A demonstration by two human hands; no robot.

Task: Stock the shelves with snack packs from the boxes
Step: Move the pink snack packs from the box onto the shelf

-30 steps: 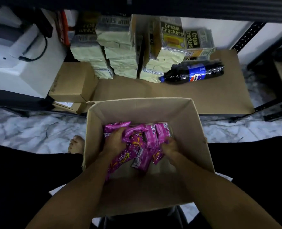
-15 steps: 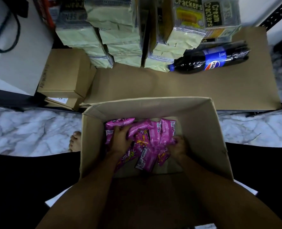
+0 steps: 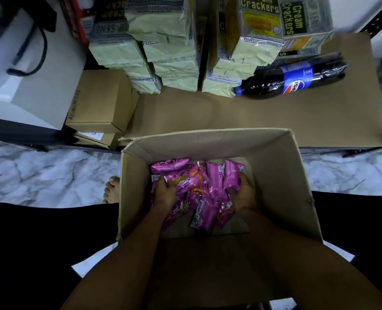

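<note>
An open brown cardboard box (image 3: 281, 175) stands on the marble-patterned floor (image 3: 40, 175) just in front of the low shelf, and inside it lies a heap of bright pink foil snack packs (image 3: 199, 189) with yellow print. Both hands are down in the box: the left hand (image 3: 164, 193) has its fingers curled into the left side of the heap, gripping packs, and the right hand (image 3: 241, 193) clutches packs on the right side. On the brown board shelf (image 3: 230, 117) beyond, pale green packets (image 3: 172, 50) are stacked in columns, several reading "Cream Crackers", some with the lettering sideways or upside down. Right of them a dark cola bottle (image 3: 295, 79) lies on its side, its blue label reading "Pepsi". At the far left sit two closed small cardboard cartons (image 3: 100, 104), one atop the other, with handwriting too faint to read. The print on the pink packs is blurred. The tops of the cracker stacks are cut off by the frame.
</note>
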